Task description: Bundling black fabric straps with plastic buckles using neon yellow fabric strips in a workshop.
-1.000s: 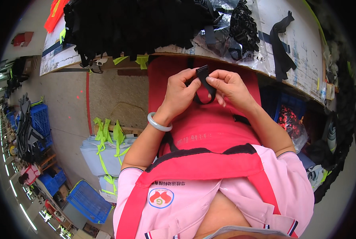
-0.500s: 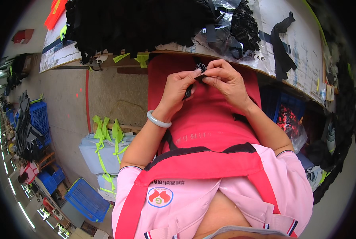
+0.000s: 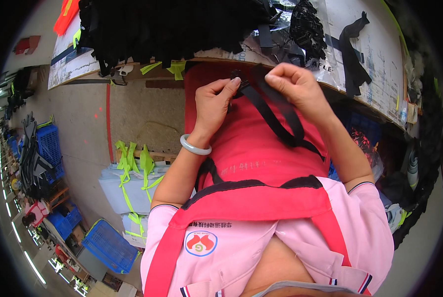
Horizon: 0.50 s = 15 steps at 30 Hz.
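My left hand (image 3: 214, 104) pinches a small black buckle (image 3: 237, 77) between thumb and fingers, above the red apron (image 3: 251, 133) on my lap. From the buckle a black webbing strap (image 3: 270, 119) hangs down in a loop over the apron. My right hand (image 3: 298, 86), to the right, is closed on the strap's other end, which is blurred by motion near the fingertips. Just beyond both hands, a large heap of black straps and fabric pieces (image 3: 167, 32) covers the table's edge.
On the table (image 3: 385, 59) lie a clear plastic bag (image 3: 325, 54) with black buckles and a loose black strip (image 3: 350, 54). Grey bundles tied with neon-yellow strips (image 3: 127, 183) stand on the floor at left. Blue crates (image 3: 110, 247) stand farther left; a person (image 3: 35, 213) is in the distance.
My right hand has moved right, away from the left, drawing out the black strap, which now hangs in a long loop between them. My left hand stays at the buckle.
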Available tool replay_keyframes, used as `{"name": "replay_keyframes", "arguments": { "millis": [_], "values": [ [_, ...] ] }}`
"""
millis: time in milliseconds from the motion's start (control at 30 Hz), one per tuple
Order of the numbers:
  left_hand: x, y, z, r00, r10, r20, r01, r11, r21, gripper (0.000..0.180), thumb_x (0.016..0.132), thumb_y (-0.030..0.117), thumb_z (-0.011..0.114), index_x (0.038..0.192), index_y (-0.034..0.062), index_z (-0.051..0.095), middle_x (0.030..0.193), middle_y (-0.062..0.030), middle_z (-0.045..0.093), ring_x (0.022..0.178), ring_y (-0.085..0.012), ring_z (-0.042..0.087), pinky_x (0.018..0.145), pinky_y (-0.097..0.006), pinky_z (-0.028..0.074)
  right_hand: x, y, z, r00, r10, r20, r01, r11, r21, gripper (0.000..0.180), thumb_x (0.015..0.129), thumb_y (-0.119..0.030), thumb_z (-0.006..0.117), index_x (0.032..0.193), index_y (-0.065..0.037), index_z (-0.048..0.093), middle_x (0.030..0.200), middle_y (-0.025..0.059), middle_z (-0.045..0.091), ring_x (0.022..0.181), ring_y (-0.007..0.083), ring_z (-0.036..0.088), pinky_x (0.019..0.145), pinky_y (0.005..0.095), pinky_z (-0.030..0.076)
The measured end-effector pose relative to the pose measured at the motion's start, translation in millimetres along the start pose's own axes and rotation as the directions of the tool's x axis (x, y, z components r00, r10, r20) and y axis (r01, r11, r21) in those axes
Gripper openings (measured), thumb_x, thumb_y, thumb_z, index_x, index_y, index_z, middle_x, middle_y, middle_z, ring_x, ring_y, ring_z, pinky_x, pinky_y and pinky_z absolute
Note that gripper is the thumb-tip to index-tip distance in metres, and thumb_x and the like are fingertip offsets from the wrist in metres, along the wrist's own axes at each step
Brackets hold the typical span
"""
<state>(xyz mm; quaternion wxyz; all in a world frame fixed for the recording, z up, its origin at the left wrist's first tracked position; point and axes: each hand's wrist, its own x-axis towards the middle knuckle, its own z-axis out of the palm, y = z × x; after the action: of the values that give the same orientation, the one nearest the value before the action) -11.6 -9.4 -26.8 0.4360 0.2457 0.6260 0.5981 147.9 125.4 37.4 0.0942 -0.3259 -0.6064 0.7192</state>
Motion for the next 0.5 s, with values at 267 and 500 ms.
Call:
{"name": "replay_keyframes", "arguments": {
  "millis": [267,500],
  "values": [
    [-3.7,-1.7,3.9,0.972,0.229,-0.05,-0.224,0.97,0.096,0.014,0.088,0.009,0.067,0.086,-0.0046,0.067,0.068,0.002,0.055,0.059,-0.0029,0.045,0.05,-0.021,0.034,1.3,38.4,20.5,0.984,0.166,0.06,-0.174,0.973,0.151,0.013,0.092,-0.018,0.061,0.084,-0.008,0.058,0.066,-0.0057,0.055,0.052,-0.0011,0.045,0.046,0.015,0.032],
    [1.1,-6.2,14.7,0.858,0.509,-0.07,-0.485,0.847,0.217,0.011,0.087,0.005,0.066,0.093,-0.0045,0.067,0.074,-0.0015,0.06,0.065,-0.0052,0.05,0.057,-0.02,0.039,5.8,29.3,33.5,0.992,0.119,-0.031,-0.102,0.934,0.341,0.016,0.094,-0.021,0.059,0.088,-0.006,0.059,0.067,-0.0047,0.056,0.054,-0.0006,0.046,0.047,0.0156,0.035]
  ]
}}
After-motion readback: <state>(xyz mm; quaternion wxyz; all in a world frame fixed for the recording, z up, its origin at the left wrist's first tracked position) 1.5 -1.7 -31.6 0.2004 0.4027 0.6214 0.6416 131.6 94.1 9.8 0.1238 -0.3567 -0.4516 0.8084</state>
